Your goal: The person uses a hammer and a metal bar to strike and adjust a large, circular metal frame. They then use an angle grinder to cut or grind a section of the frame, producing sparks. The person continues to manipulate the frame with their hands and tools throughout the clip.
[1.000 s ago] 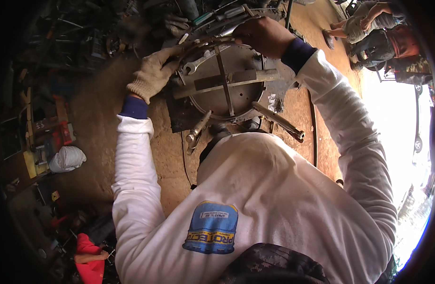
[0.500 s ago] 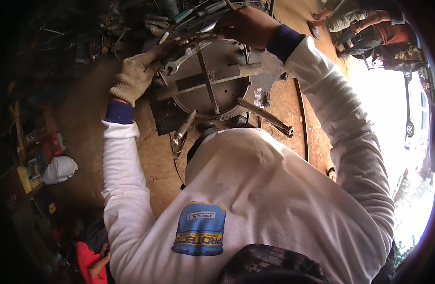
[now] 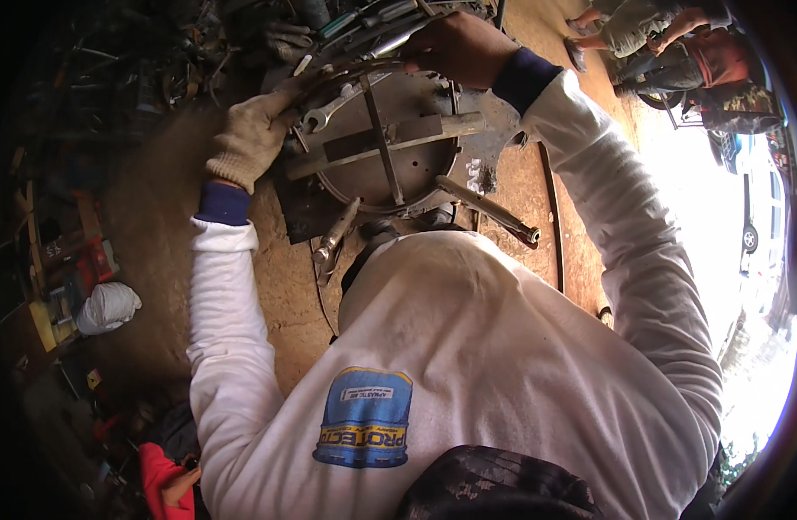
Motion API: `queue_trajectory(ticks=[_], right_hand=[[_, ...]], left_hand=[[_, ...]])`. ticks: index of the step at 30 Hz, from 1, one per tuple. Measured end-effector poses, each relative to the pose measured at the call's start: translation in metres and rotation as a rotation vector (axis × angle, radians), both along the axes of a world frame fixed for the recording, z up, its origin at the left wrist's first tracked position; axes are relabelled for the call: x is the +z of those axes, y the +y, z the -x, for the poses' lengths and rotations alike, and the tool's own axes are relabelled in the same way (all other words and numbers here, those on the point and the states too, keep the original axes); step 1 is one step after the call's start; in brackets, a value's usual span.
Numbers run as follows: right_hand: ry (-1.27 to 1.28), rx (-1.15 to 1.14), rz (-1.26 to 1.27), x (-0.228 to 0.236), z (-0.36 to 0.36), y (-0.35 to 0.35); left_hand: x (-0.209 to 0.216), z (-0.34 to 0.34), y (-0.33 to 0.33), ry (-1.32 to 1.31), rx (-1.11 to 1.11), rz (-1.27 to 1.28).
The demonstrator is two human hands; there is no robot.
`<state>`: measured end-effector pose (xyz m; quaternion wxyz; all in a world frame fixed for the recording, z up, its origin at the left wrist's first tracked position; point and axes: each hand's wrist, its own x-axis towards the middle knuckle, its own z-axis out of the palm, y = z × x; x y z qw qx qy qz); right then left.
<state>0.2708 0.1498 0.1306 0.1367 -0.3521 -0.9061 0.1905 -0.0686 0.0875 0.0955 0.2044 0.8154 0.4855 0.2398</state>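
Note:
A round dark metal plate (image 3: 346, 185) with crossed flat bars (image 3: 379, 143) lies on a metal base ahead of me. Along its far edge runs a curved metal strip (image 3: 364, 67). My left hand (image 3: 253, 134), in a beige knit glove, closes on the strip's left end; its fingertips are in shadow. The bare right hand (image 3: 463, 50) grips the strip's right end with bent fingers. An open-ended wrench (image 3: 320, 117) rests on the plate beside the left hand. Two metal arms, a left one (image 3: 336, 230) and a right one (image 3: 489, 211), stick out from the near side.
Tools and metal scraps (image 3: 351, 26) crowd the far left, with another glove (image 3: 286, 39) among them. A white sack (image 3: 108, 308) sits at the left. People stand at the far right (image 3: 676, 43); a person in red (image 3: 166, 485) is at the lower left. A dark rod (image 3: 553, 217) lies right of the plate.
Both hands have shifted very slightly to the right, still at the curved strip. The wrench stays on the plate.

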Motion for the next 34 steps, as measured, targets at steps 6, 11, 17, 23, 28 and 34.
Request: queue_trajectory(ticks=[6, 11, 17, 23, 28, 34], right_hand=[[-0.066, -0.100, 0.008, 0.002, 0.006, -0.008], [-0.136, -0.008, -0.079, 0.001, 0.002, 0.001], [-0.072, -0.043, -0.029, 0.001, 0.007, -0.008], [-0.078, -0.008, -0.037, -0.005, 0.000, -0.004], [-0.090, 0.087, -0.189, -0.010, -0.005, -0.001], [-0.069, 0.054, -0.151, -0.016, -0.005, -0.002]], left_hand=[[0.004, 0.003, 0.009, 0.021, -0.046, -0.158], [0.008, -0.027, 0.020, -0.139, -0.106, 0.075], [-0.027, -0.032, 0.026, -0.319, -0.200, 0.109], [-0.034, -0.037, 0.030, -0.177, -0.171, 0.000], [-0.032, -0.041, 0.027, -0.083, -0.148, -0.115], [-0.036, -0.040, 0.028, -0.014, -0.087, -0.065]])
